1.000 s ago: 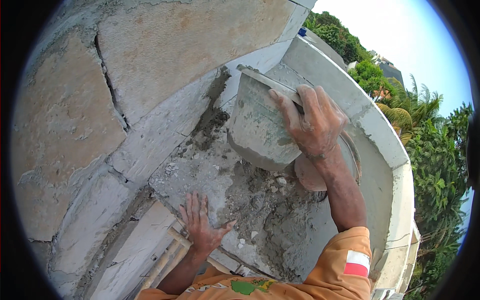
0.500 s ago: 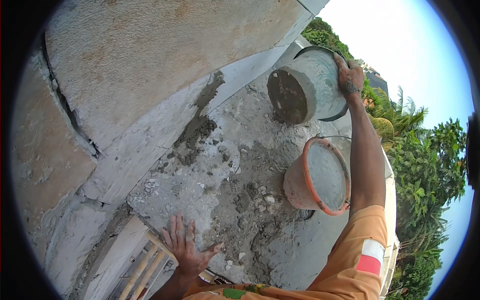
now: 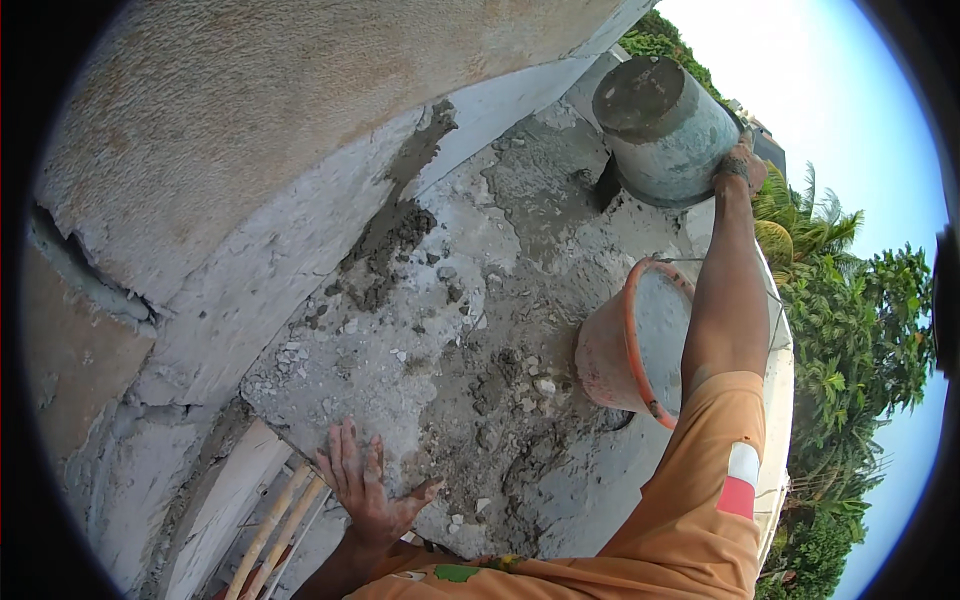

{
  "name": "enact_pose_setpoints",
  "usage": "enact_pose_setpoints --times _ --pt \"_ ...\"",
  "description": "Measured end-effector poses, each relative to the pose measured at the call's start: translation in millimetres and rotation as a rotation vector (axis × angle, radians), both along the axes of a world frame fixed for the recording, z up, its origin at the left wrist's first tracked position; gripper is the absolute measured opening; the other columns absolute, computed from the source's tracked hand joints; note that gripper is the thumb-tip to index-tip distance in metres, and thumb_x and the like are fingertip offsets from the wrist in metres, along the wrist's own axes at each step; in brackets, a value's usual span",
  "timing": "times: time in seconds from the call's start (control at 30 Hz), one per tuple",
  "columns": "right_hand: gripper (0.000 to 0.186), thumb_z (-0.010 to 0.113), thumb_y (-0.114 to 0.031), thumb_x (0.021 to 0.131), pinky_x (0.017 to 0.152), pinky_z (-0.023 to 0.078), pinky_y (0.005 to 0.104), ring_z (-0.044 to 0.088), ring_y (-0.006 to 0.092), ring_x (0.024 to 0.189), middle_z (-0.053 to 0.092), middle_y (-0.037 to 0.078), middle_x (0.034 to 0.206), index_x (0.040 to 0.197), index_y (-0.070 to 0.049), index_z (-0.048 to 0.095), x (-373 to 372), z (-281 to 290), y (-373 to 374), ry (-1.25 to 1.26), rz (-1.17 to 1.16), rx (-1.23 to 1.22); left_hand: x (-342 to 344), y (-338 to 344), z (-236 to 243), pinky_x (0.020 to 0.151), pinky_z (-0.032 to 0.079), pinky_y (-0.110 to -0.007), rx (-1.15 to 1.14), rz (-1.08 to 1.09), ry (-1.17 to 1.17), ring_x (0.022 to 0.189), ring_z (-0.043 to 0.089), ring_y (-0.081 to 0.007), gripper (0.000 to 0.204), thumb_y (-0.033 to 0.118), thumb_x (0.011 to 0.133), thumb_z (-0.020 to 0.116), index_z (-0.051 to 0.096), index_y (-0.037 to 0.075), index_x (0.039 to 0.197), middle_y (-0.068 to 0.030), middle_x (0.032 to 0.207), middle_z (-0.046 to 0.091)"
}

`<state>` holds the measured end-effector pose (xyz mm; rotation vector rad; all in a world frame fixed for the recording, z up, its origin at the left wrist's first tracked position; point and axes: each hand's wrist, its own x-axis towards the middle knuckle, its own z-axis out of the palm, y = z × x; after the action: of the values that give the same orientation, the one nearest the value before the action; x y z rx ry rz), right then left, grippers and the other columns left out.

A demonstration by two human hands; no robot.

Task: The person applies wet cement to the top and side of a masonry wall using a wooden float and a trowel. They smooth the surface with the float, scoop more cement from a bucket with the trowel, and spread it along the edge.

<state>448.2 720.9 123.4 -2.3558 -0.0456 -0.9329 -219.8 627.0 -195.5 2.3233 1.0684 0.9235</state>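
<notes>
My right hand (image 3: 742,168) grips a grey-green bucket (image 3: 672,140) by its rim at the far right. The bucket is tipped over, its mud-coated base turned up and toward me; its mouth is out of sight. Below it, nearer to me, an orange-rimmed bucket (image 3: 608,352) stands on the rough concrete, holding wet grey cement (image 3: 662,325). My right forearm passes over part of that bucket. At the near left, my left hand (image 3: 368,485) rests flat on the concrete surface (image 3: 390,390) with fingers spread, holding nothing.
Wet mortar clumps (image 3: 395,255) and stone chips lie along the foot of the pale wall (image 3: 260,150) on the left. Bamboo poles (image 3: 275,530) show beyond the ledge's edge at the lower left. Trees (image 3: 830,350) stand past the low edge on the right.
My right hand has moved the grey-green bucket farther away and tipped its base higher, uncovering a patch of wet mortar. My left hand stays on the concrete.
</notes>
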Motion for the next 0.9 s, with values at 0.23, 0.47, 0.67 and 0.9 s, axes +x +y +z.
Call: enact_pose_setpoints --times 0.23,0.47,0.67,0.9 --pt "0.072 0.063 -0.062 0.085 0.080 0.056 0.0397 0.068 0.0277 0.097 0.067 0.014 0.113 0.114 0.004 0.063 -98.1 4.2 -5.1 0.265 0.084 0.875 -4.6 -3.6 -3.2 0.112 0.011 -0.067 0.003 0.038 0.019 0.141 0.027 -0.0497 0.097 0.072 0.082 0.056 0.037 0.003 0.147 -0.0288 0.151 0.032" --pt "0.067 0.060 -0.058 0.089 0.083 0.056 0.0393 0.068 0.0299 0.097 0.067 0.017 0.113 0.114 0.005 0.062 -85.5 0.5 -23.4 0.262 0.054 0.885 -0.5 -3.4 -3.5 0.112 0.010 -0.066 0.012 0.036 0.038 0.142 0.025 -0.0482 0.097 0.074 0.083 0.053 0.035 0.005 0.149 -0.0268 0.153 0.030" --pt "0.069 0.059 -0.056 0.091 0.085 0.055 0.0394 0.066 0.0298 0.101 0.065 0.018 0.117 0.119 0.006 0.059 -128.4 5.8 -18.9 0.214 0.185 0.859 -7.4 -3.4 -3.7 0.111 0.011 -0.067 0.008 0.038 0.028 0.142 0.025 -0.0478 0.097 0.074 0.082 0.054 0.034 0.007 0.150 -0.0266 0.153 0.029" --pt "0.065 0.057 -0.055 0.092 0.078 0.057 0.0391 0.069 0.0268 0.095 0.068 0.014 0.113 0.116 0.005 0.063 -107.6 -21.7 -30.2 0.299 0.103 0.699 -4.0 -4.6 1.0 0.112 0.012 -0.066 0.047 0.024 0.047 0.143 0.024 -0.0471 0.099 0.072 0.080 0.060 0.033 0.007 0.150 -0.0260 0.154 0.028"
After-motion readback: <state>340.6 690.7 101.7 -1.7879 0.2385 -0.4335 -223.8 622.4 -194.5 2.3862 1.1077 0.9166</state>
